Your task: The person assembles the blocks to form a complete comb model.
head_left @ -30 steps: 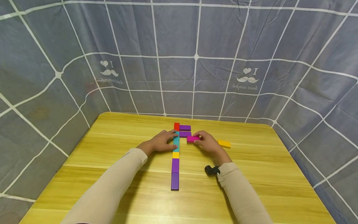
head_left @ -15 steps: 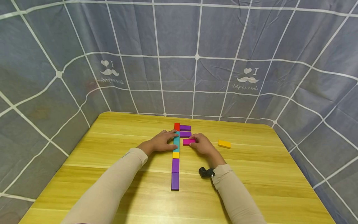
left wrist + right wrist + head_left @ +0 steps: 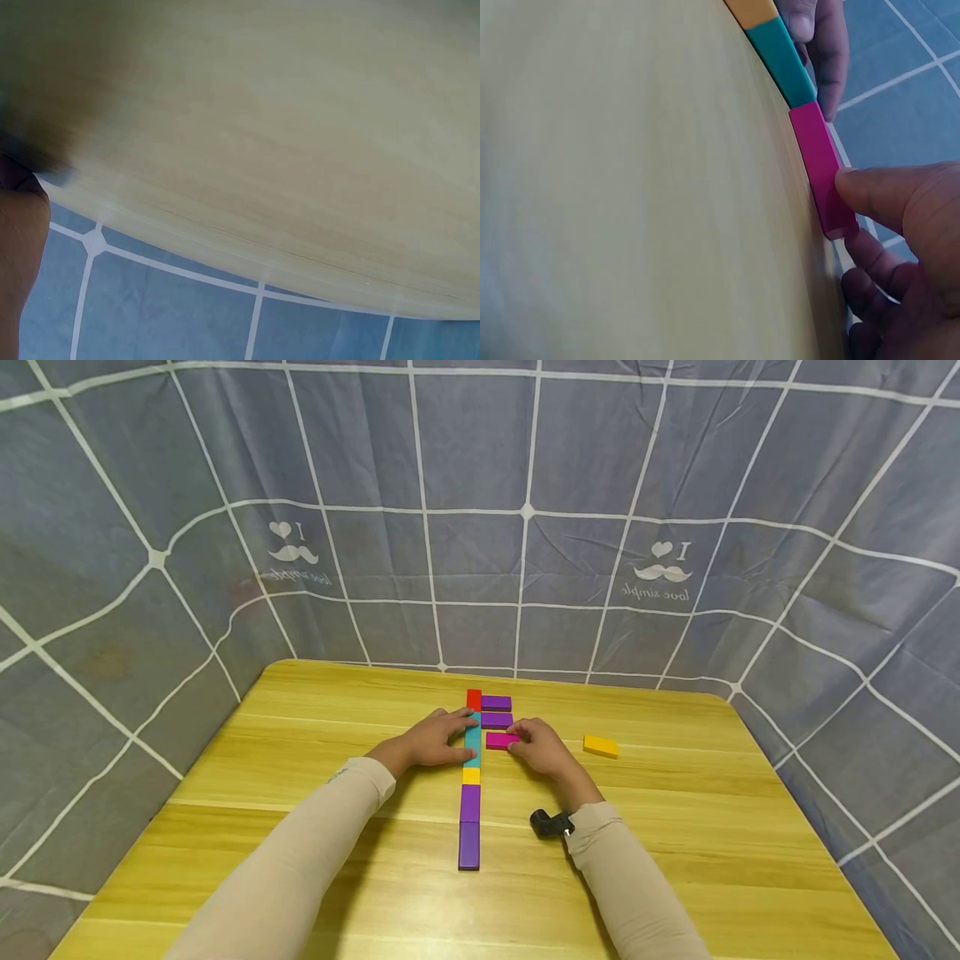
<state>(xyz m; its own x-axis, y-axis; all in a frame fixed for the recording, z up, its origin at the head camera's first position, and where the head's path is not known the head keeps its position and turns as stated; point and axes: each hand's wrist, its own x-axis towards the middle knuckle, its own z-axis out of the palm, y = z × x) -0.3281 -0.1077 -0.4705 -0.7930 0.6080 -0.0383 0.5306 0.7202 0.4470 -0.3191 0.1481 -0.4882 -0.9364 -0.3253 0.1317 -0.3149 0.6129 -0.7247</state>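
A line of flat blocks runs down the table's middle in the head view: red (image 3: 473,700), teal (image 3: 472,741), yellow (image 3: 471,776), then two purple blocks (image 3: 469,827). My left hand (image 3: 431,741) lies at the line's left side, thumb and fingertips touching the teal part. Two more purple blocks (image 3: 497,712) stick out rightward from the line's upper end. Below them, my right hand (image 3: 543,750) pinches a pink block (image 3: 498,741) by its right end between thumb and fingers. A narrow gap separates the pink block from the teal part in the head view.
A loose yellow block (image 3: 600,746) lies right of my right hand. Grey curtain (image 3: 480,560) with white grid lines stands behind and beside the wooden table (image 3: 712,827). A black device (image 3: 551,823) is on my right wrist.
My right hand has moved left and slightly nearer with the pink block, bringing it closer to the teal part below the purple blocks. My left hand has stayed in place.
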